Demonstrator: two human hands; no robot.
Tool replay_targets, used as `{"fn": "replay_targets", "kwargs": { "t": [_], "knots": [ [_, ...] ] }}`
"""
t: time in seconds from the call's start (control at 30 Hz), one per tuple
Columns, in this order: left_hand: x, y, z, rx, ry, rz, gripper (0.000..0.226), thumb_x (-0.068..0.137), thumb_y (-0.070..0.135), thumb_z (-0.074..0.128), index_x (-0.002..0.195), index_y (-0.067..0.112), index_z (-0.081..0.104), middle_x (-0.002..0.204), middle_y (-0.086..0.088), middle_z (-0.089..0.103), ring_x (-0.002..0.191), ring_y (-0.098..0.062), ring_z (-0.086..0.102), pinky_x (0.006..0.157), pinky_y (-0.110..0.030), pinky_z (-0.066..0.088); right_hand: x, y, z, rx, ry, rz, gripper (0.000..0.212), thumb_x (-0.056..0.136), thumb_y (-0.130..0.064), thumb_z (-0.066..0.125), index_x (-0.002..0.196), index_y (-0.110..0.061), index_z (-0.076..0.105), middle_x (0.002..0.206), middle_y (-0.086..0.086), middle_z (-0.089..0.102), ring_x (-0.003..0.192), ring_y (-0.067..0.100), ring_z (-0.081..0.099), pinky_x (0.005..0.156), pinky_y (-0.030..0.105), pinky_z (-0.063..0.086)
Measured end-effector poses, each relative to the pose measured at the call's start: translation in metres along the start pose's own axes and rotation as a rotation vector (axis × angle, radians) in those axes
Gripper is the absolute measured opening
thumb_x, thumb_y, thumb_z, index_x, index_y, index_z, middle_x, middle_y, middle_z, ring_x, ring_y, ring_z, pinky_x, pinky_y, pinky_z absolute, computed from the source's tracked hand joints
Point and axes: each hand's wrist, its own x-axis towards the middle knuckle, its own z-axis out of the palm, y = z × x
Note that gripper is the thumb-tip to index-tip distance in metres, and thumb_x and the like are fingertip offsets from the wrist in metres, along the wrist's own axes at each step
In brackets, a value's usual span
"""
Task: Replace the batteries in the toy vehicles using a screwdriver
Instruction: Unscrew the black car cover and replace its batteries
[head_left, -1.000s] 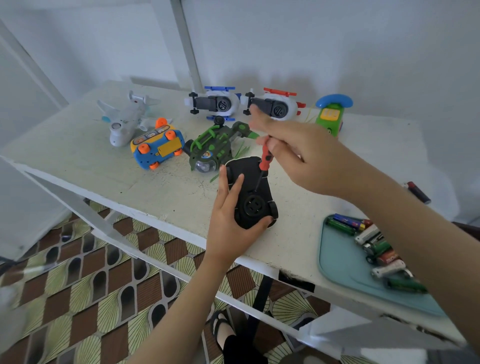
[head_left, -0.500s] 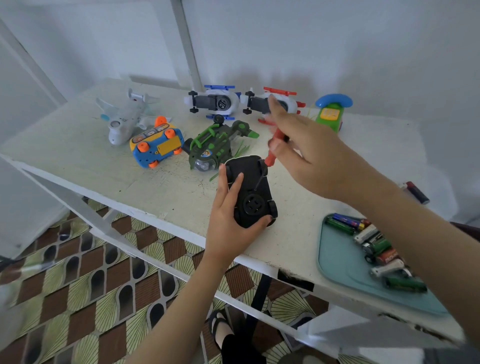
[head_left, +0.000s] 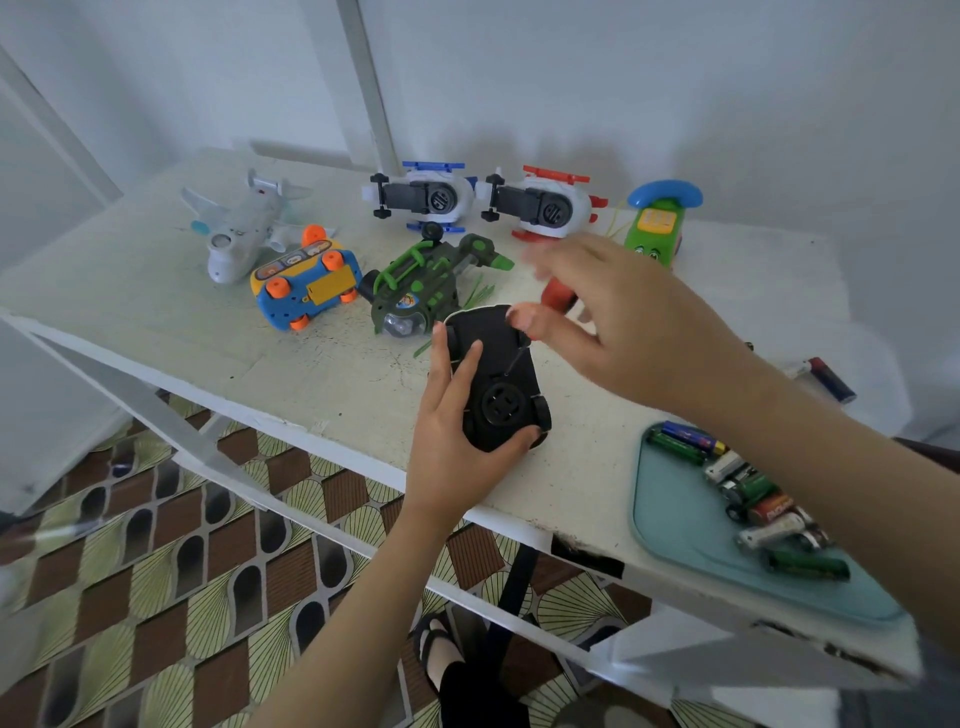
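Black toy car (head_left: 501, 364) lies belly-up on the table (head_left: 234, 332), gripped between the left hand's (head_left: 451, 447) fingers and thumb, while the blurred right hand (head_left: 639, 332) pinches a red-handled screwdriver (head_left: 558, 295) over it.

Right hand (head_left: 639, 332) has rolled over and shifted right. Its fingers (head_left: 545, 257), pinched before, are now spread and motion-blurred. Screwdriver (head_left: 558, 296) red handle leans further right above the black toy car (head_left: 493, 364). Grip on the handle now unclear.
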Motion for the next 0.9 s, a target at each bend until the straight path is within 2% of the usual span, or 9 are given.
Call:
{"fn": "replay_targets", "kwargs": {
  "t": [0.07, 0.13, 0.3, 0.43, 0.53, 0.67, 0.77, 0.83, 0.9],
  "knots": [
    [0.0, 0.001, 0.0, -0.004, 0.001, 0.002, 0.089, 0.071, 0.05, 0.07, 0.147, 0.018, 0.037, 0.161, 0.009, 0.001, 0.148, -0.01, 0.011, 0.112, -0.046, 0.035, -0.002, 0.001, 0.002, 0.16, -0.098, 0.007, 0.058, 0.099, -0.033, 0.037, 0.15, -0.01, 0.021, 0.113, -0.002, 0.05, 0.1, 0.009, 0.051, 0.09, 0.02, 0.042],
    [0.0, 0.001, 0.0, -0.002, 0.0, 0.005, 0.089, 0.071, 0.05, 0.07, 0.147, 0.019, 0.036, 0.161, 0.011, 0.0, 0.148, -0.009, 0.01, 0.113, -0.045, 0.035, -0.002, 0.005, 0.003, 0.267, -0.144, 0.003, 0.06, 0.1, -0.019, 0.034, 0.153, -0.009, 0.007, 0.121, 0.006, 0.052, 0.108, 0.008, 0.052, 0.097, 0.011, 0.033],
    [0.0, 0.0, 0.0, 0.005, 0.002, 0.016, 0.089, 0.071, 0.05, 0.07, 0.147, 0.015, 0.037, 0.16, 0.01, 0.0, 0.148, -0.006, 0.009, 0.114, -0.035, 0.031, 0.001, 0.002, 0.002, 0.467, -0.081, -0.012, 0.057, 0.092, -0.006, 0.049, 0.146, -0.012, 0.032, 0.114, 0.001, 0.065, 0.091, 0.021, 0.067, 0.09, 0.014, 0.049],
    [0.001, -0.001, 0.0, 0.0, 0.0, 0.017, 0.089, 0.071, 0.05, 0.07, 0.146, 0.016, 0.037, 0.16, 0.01, 0.0, 0.147, -0.002, 0.008, 0.113, -0.028, 0.028, 0.006, 0.001, 0.001, 0.285, -0.002, -0.036, 0.046, 0.09, -0.021, 0.058, 0.135, -0.018, 0.053, 0.08, -0.002, 0.07, 0.075, 0.015, 0.064, 0.078, 0.034, 0.053],
    [0.001, -0.001, 0.0, 0.001, 0.002, 0.022, 0.089, 0.071, 0.05, 0.07, 0.146, 0.015, 0.038, 0.16, 0.006, 0.002, 0.147, -0.001, 0.008, 0.114, -0.026, 0.027, 0.01, 0.0, 0.003, 0.069, 0.092, -0.06, 0.027, 0.089, -0.035, 0.059, 0.105, -0.017, 0.07, 0.068, -0.006, 0.069, 0.067, 0.01, 0.059, 0.066, 0.038, 0.05],
    [0.001, -0.002, 0.0, 0.011, 0.0, 0.02, 0.089, 0.071, 0.05, 0.07, 0.146, 0.012, 0.039, 0.161, 0.002, 0.004, 0.147, -0.004, 0.009, 0.114, -0.029, 0.029, 0.01, -0.004, 0.012, -0.214, 0.207, 0.032, 0.049, 0.09, -0.057, 0.042, 0.072, -0.016, 0.063, 0.061, -0.004, 0.064, 0.06, 0.016, 0.058, 0.05, 0.033, 0.043],
    [0.0, -0.001, 0.0, 0.002, 0.002, 0.023, 0.089, 0.072, 0.049, 0.07, 0.146, 0.013, 0.038, 0.161, 0.003, 0.003, 0.148, -0.006, 0.009, 0.114, -0.035, 0.03, 0.01, -0.003, 0.011, -0.232, 0.249, 0.02, 0.049, 0.096, -0.044, 0.033, 0.107, -0.012, 0.068, 0.091, 0.001, 0.069, 0.085, 0.02, 0.062, 0.06, 0.029, 0.043],
    [0.0, 0.0, 0.0, -0.005, 0.005, 0.027, 0.088, 0.072, 0.048, 0.071, 0.146, 0.014, 0.037, 0.161, 0.005, 0.002, 0.148, -0.007, 0.009, 0.114, -0.039, 0.032, 0.012, 0.0, 0.007, 0.063, 0.133, 0.021, 0.043, 0.099, -0.027, 0.033, 0.131, -0.009, 0.056, 0.115, 0.007, 0.066, 0.104, 0.018, 0.06, 0.082, 0.027, 0.047],
    [0.0, 0.0, -0.001, -0.006, 0.002, 0.022, 0.088, 0.072, 0.049, 0.071, 0.146, 0.015, 0.037, 0.16, 0.008, 0.001, 0.148, -0.007, 0.01, 0.114, -0.039, 0.033, 0.013, 0.003, 0.004, 0.344, 0.021, 0.013, 0.041, 0.098, -0.014, 0.039, 0.137, -0.007, 0.049, 0.114, 0.015, 0.067, 0.099, 0.019, 0.063, 0.082, 0.015, 0.047]
  ]
}}
